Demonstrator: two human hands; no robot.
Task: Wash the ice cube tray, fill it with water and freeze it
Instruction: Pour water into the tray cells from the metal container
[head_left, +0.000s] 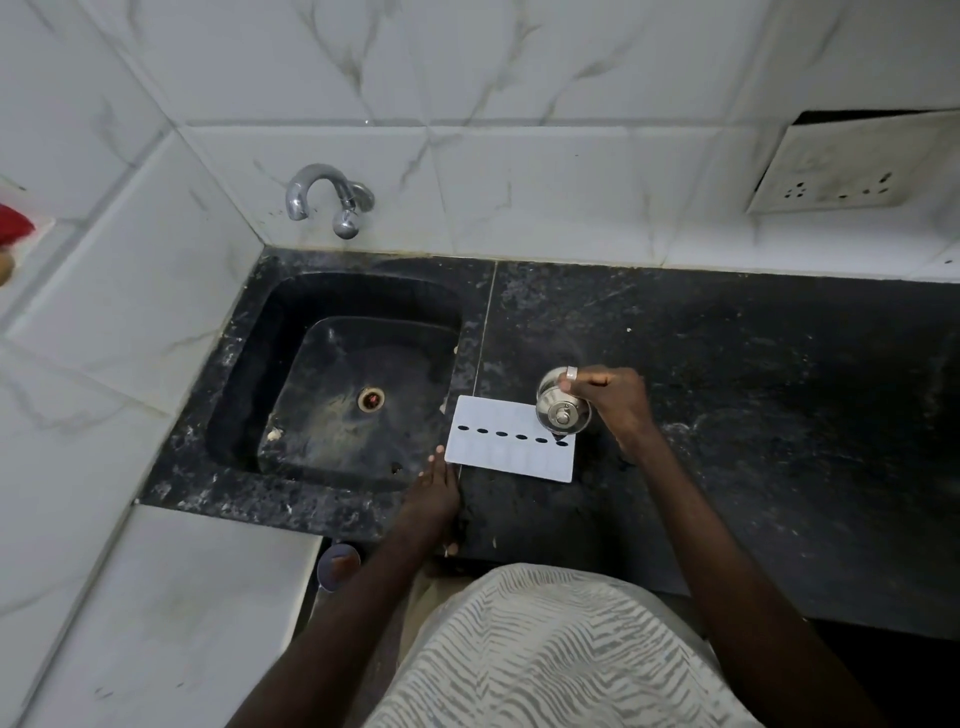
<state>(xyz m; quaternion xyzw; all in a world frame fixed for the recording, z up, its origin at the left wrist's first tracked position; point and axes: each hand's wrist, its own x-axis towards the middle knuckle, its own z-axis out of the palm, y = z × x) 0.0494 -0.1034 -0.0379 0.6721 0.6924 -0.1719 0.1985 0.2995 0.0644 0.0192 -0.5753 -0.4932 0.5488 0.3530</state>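
Centre left, the black sink (228, 364) is seen. Just right of it, the left hand (434, 493) is laid flat on the desk (727, 415), fingers straight and released, at the lower-left corner of the ice tray (511, 452). The ice tray, a thin white rectangle crossed by a row of dark slots, lies mid-frame. Over its right end a steel cup (561, 408) is tipped, clasped by the right hand (613, 400). Light, bendy plastic is judged, and once filled it is best lifted by both short ends and kept level.
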